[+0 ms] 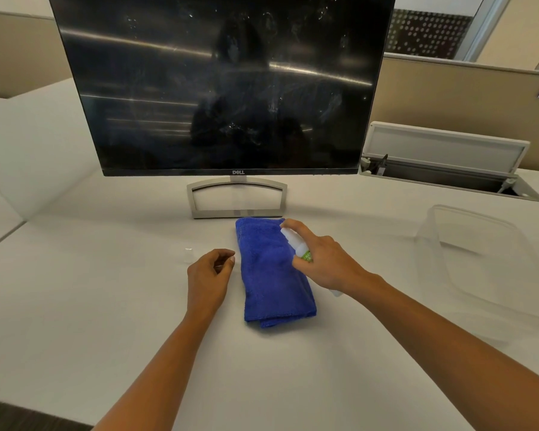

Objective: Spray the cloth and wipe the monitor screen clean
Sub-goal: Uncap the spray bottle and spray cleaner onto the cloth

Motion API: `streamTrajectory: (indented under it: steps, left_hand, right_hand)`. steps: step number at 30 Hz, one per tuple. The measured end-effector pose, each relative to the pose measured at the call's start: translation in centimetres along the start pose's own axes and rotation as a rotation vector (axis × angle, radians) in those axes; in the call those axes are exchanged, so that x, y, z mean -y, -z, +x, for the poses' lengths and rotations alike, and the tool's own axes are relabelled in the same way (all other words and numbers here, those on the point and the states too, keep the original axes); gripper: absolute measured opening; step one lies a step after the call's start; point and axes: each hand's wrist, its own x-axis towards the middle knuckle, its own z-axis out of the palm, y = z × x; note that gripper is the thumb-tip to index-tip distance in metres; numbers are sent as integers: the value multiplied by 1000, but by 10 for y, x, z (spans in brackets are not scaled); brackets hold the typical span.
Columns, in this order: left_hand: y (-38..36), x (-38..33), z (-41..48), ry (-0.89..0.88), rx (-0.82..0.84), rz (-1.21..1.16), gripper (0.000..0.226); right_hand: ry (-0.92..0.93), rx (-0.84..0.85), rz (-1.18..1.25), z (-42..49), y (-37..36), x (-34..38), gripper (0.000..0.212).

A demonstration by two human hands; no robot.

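A folded blue cloth (271, 275) lies on the white table in front of the monitor stand (236, 197). The dark monitor screen (218, 85) is smeared with smudges and spots. My right hand (324, 259) grips a small white spray bottle (296, 244) with a green label, its index finger on the nozzle, which points down at the cloth. My left hand (210, 273) hovers just left of the cloth with fingers loosely curled, holding nothing. A small clear cap (187, 255) stands on the table to the left of that hand.
A clear plastic container (479, 262) sits at the right. Behind it an open cable hatch (448, 169) is set into the table. A beige partition (467, 94) runs behind the table, and the table's front edge (59, 409) is at the lower left.
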Motion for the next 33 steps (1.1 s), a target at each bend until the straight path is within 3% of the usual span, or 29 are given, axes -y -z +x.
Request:
streamTrajectory:
  steps: [18, 25, 33]
  left_hand:
    - [0, 1, -1, -20, 5, -6, 17]
    - [0, 2, -1, -15, 3, -6, 18]
    - [-1, 2, 0, -11, 4, -2, 19]
  right_hand:
    - [-40, 41, 50, -17, -7, -4, 60]
    - [-20, 2, 55, -17, -9, -2, 47]
    - [-16, 9, 37, -13, -11, -6, 53]
